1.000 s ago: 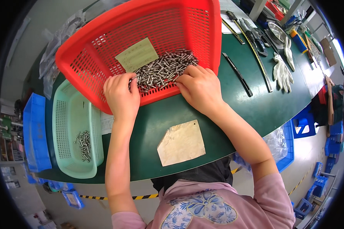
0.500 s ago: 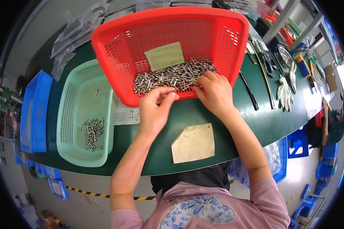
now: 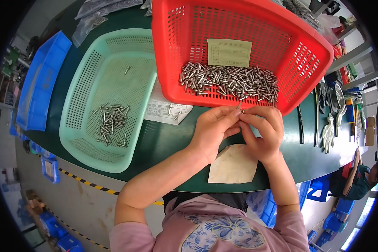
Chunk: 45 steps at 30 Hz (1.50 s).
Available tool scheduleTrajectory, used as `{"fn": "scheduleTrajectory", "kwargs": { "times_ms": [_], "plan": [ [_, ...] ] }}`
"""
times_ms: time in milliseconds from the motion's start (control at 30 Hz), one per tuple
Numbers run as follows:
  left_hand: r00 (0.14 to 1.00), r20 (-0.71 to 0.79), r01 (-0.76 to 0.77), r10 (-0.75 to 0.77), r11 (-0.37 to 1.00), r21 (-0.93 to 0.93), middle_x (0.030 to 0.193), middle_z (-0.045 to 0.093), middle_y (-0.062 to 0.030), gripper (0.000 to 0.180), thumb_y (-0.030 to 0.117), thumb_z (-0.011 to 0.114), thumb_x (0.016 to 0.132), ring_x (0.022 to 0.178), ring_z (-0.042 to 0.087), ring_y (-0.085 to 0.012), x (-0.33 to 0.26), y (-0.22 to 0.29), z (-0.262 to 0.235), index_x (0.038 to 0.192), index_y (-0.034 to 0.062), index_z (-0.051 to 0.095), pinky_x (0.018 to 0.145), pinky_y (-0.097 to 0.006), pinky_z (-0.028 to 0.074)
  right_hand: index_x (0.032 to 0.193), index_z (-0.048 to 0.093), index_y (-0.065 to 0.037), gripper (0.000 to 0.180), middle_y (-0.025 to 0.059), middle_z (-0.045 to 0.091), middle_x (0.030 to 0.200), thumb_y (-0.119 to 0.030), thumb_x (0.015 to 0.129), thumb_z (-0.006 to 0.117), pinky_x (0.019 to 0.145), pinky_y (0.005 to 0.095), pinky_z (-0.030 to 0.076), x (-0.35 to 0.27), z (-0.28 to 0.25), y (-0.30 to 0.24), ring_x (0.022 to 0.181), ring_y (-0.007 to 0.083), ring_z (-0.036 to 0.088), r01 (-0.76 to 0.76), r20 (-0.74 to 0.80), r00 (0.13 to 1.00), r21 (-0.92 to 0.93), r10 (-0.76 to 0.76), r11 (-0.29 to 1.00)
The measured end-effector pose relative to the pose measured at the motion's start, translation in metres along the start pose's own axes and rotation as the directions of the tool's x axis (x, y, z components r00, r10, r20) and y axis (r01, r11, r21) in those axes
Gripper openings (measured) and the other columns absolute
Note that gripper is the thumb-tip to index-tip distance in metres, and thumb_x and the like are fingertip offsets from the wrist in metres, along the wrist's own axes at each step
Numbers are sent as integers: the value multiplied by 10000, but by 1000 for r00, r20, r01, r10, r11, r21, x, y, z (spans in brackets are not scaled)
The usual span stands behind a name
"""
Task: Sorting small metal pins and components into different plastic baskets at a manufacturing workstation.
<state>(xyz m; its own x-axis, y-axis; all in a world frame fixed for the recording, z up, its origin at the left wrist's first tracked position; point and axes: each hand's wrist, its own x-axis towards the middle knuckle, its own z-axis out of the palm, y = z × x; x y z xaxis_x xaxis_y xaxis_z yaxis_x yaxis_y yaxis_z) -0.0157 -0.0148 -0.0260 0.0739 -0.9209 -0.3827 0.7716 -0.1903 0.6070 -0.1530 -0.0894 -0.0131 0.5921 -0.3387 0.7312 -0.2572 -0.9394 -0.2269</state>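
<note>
My left hand (image 3: 216,128) and my right hand (image 3: 262,132) meet at the front rim of a red perforated basket (image 3: 311,50). Closed fingertips of both hands pinch small metal pins; one pin (image 3: 239,106) sticks up from the left fingers, while the one at the right is mostly hidden. Inside the red basket lies a heap of similar metal pins (image 3: 235,80), with a pale green paper card (image 3: 229,52) behind it. To the left, a mint-green basket (image 3: 77,140) holds a smaller pile of pins (image 3: 112,120) and a lone pin (image 3: 127,70).
A beige board piece (image 3: 233,168) lies below my hands. Two pins rest on a printed sheet (image 3: 159,110) between the baskets. A blue bin (image 3: 44,84) stands far left. Gloves (image 3: 328,132) and tools lie on the right. Another person (image 3: 363,178) is at the far right.
My hands have drawn back from the heap and come together at the basket's front rim, with pins between the fingertips. The whole view has shifted, so the baskets appear farther right.
</note>
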Motion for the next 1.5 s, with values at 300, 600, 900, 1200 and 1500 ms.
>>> {"fn": "scheduleTrajectory", "kwargs": {
  "times_ms": [300, 600, 900, 1200, 1500],
  "plan": [
    [988, 45, -146, 145, 989, 8, 1007, 655, -117, 218, 51, 608, 897, 923, 639, -161, -7, 3, 1, 1085, -57, 582, 830, -289, 531, 1015, 672, -72, 485, 37, 657, 890, -164, 557, 806, 675, 341, 442, -3, -1, 4, 743, 213, 611, -133, -9, 991, 58, 134, 989],
    [977, 30, -211, 209, 971, 111, 1031, 651, -130, 224, 62, 595, 910, 933, 636, -159, -10, -4, 2, 1098, -58, 577, 859, -290, 515, 900, 695, -89, 365, -3, 671, 846, -197, 562, 775, 745, 338, 461, -1, 0, -4, 715, 166, 602, -112, -47, 993, -72, 109, 991],
    [982, 111, -169, 151, 971, 170, 1021, 650, -116, 235, 133, 534, 955, 930, 631, -157, -13, 4, 5, 1093, -51, 584, 857, -296, 504, 866, 696, -110, 317, -7, 669, 827, -151, 556, 749, 780, 357, 466, -1, -3, 1, 717, 170, 611, -136, -79, 988, -9, 135, 991],
    [963, 260, -16, -73, 946, 324, 939, 667, -112, 219, 118, 551, 937, 895, 629, -146, -10, 30, -8, 991, -78, 634, 840, -277, 501, 905, 693, -115, 322, -18, 666, 868, -175, 600, 779, 810, 366, 449, -2, -10, 2, 774, 165, 614, -125, 14, 992, 166, 124, 978],
    [961, 259, 8, -91, 952, 306, 937, 674, -128, 188, 72, 608, 900, 864, 652, -164, -11, 24, -6, 985, -89, 657, 801, -266, 520, 924, 699, -118, 339, -17, 661, 853, -194, 605, 786, 803, 350, 444, -4, -11, 3, 773, 166, 617, -111, 29, 994, 227, 107, 968]
  ]
}}
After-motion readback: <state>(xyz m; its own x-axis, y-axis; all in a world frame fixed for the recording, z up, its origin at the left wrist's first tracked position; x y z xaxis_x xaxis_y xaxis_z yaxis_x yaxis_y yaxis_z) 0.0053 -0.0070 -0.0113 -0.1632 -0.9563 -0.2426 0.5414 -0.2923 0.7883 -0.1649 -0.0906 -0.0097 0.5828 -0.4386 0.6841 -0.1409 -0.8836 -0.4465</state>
